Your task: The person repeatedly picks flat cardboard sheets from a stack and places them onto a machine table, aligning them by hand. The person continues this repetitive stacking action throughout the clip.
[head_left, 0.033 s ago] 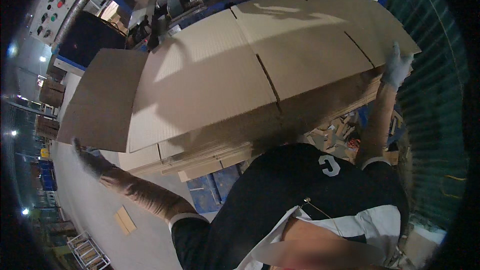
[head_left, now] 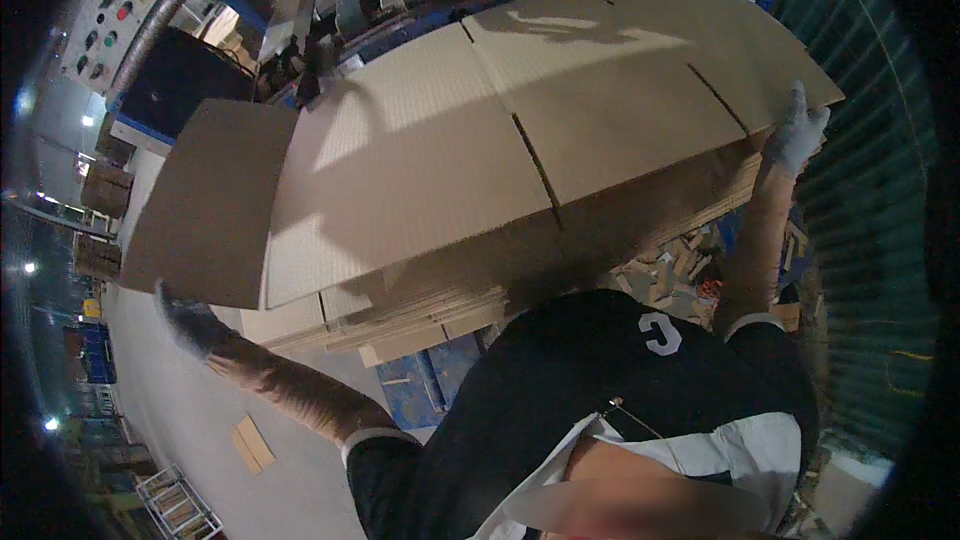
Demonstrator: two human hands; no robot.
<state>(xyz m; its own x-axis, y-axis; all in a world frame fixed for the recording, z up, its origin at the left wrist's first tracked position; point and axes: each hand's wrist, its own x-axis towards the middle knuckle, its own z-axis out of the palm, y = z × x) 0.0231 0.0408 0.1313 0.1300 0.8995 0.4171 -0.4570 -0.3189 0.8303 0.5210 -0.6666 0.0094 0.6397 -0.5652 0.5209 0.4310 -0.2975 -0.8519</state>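
Note:
A wide, slotted and creased cardboard sheet spans the view, its left panel angled and darker than the rest. My left hand, in a grey glove, grips the near edge of that left panel close to its corner. At the far right end, my right hand, in a pale glove, is closed on the sheet's near edge with one digit stretched over the top face. The fingers below the cardboard are hidden. Beneath the sheet lies a stack of similar cardboard sheets.
Machinery runs behind the sheet, with a button panel at the far left. A green corrugated wall rises on the right. Cardboard scraps lie below the stack. A small cardboard piece and a metal ladder-like frame are on the floor.
My left hand and the sheet's left panel have shifted very slightly to the right. My right hand stays almost where it was, still holding the edge.

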